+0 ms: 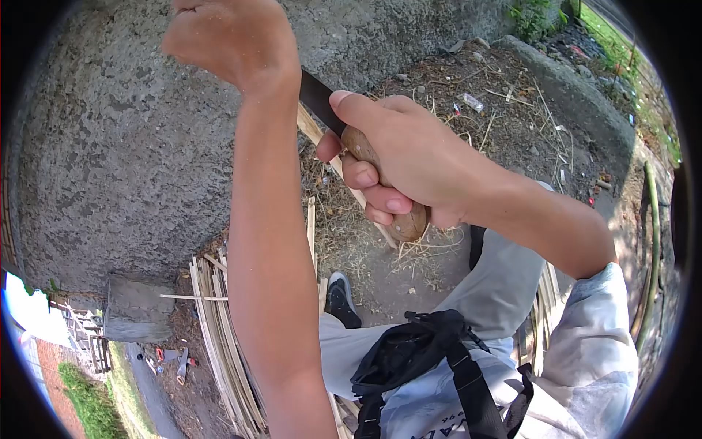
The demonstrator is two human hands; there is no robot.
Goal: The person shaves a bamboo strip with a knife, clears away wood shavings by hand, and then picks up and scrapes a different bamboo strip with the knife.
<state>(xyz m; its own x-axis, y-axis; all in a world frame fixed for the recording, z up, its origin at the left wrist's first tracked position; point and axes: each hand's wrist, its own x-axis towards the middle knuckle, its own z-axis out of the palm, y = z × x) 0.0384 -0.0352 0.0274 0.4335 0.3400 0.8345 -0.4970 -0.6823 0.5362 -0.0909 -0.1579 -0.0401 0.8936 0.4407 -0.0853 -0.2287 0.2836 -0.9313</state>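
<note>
My right hand [398, 157] grips the wooden handle of a knife [322, 101], whose dark blade runs up and left behind my left wrist. A pale bamboo strip [349, 186] lies under the blade and slants down to the right beneath my fist. My left hand [230, 40] is raised at the top of the view with its fingers closed; the strip's upper end is hidden behind that wrist, so I cannot tell whether it holds the strip.
A pile of split bamboo strips [219, 344] lies on the dirt at lower left. My black shoe [341, 298] rests on the ground. A rough concrete wall [117, 146] fills the left. A black strap bag [424, 355] hangs on my lap.
</note>
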